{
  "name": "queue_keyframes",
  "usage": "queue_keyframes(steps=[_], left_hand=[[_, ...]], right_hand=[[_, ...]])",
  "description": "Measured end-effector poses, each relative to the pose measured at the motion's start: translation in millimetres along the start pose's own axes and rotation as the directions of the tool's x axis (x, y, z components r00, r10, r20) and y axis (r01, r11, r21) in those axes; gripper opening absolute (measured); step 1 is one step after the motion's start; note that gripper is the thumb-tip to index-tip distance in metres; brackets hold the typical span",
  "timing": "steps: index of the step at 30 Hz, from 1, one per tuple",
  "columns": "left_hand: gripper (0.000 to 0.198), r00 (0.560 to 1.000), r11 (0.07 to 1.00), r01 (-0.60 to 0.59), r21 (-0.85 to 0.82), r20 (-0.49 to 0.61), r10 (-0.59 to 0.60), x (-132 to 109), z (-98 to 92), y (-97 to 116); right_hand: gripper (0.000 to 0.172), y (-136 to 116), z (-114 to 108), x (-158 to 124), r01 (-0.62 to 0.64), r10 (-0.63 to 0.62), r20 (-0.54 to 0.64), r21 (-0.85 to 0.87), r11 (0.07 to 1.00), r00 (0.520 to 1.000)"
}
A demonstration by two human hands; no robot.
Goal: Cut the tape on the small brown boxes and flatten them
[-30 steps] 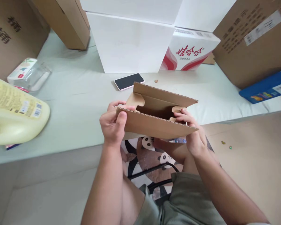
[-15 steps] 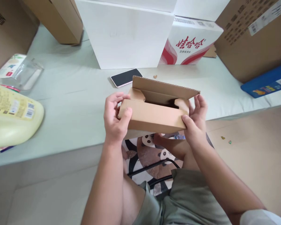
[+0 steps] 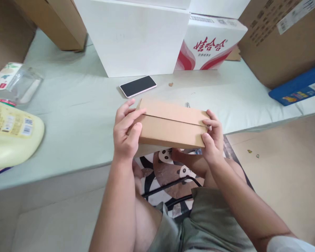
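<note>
A small brown cardboard box (image 3: 170,126) rests at the near edge of the pale green surface (image 3: 81,112), its lid folded down flat. My left hand (image 3: 126,134) grips its left end, thumb on the front face and fingers over the lid. My right hand (image 3: 212,140) holds the right end, thumb on the front and fingers pressing the lid's corner. A phone (image 3: 138,86) lies face up just behind the box.
A big white box (image 3: 136,38) and a white carton with red print (image 3: 210,45) stand behind. Brown cartons (image 3: 278,42) and a blue pack (image 3: 296,89) are at the right. A yellow jug (image 3: 10,136) and a clear packet (image 3: 14,82) lie at the left.
The box's lid, open a second ago, has been folded down and now lies shut. Both hands shifted from the flaps to the box's ends.
</note>
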State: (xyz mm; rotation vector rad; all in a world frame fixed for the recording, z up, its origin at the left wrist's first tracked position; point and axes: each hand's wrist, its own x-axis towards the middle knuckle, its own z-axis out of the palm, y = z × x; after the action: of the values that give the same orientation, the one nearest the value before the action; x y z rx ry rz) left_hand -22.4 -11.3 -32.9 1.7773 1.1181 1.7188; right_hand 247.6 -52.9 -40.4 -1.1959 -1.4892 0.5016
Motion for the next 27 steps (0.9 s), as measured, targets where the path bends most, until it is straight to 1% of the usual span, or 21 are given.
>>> queue_keyframes(steps=[3,6,9,12,16,19,23,27], left_hand=[[0.036,0.998,0.996,-0.048,0.073,-0.023,0.05,1,0.6,-4],[0.037,0.999,0.993,-0.027,0.111,-0.038,0.031,2,0.1,-5],[0.039,1.0,0.996,0.025,0.084,0.005,-0.025,1,-2.6,-3],[0.041,0.999,0.999,0.025,0.027,0.028,-0.026,0,-4.1,-1],[0.038,1.0,1.0,-0.028,0.004,-0.008,0.028,0,-1.6,0],[0.038,0.999,0.999,-0.034,0.0,-0.033,0.034,1,0.5,0],[0.039,0.999,1.0,-0.029,0.005,-0.037,0.029,2,0.3,0],[0.041,0.999,1.0,-0.029,0.003,-0.037,0.029,2,-0.1,-1]], right_hand=[[0.027,1,0,1,0.024,-0.024,-0.001,-0.015,1.0,1.0],[0.026,0,-3,4,0.029,-0.029,0.016,-0.046,0.998,0.999],[0.031,-2,-8,8,0.062,-0.053,0.063,-0.145,0.987,0.997],[0.041,-5,-13,10,0.136,-0.111,0.111,-0.243,0.96,0.988],[0.038,-8,-17,12,0.167,-0.132,0.13,-0.319,0.933,0.983],[0.036,-9,-18,12,0.176,-0.14,0.127,-0.34,0.924,0.982],[0.037,-12,-20,13,0.165,-0.123,0.137,-0.352,0.922,0.983],[0.04,-22,-22,13,0.11,-0.049,0.155,-0.419,0.901,0.987]])
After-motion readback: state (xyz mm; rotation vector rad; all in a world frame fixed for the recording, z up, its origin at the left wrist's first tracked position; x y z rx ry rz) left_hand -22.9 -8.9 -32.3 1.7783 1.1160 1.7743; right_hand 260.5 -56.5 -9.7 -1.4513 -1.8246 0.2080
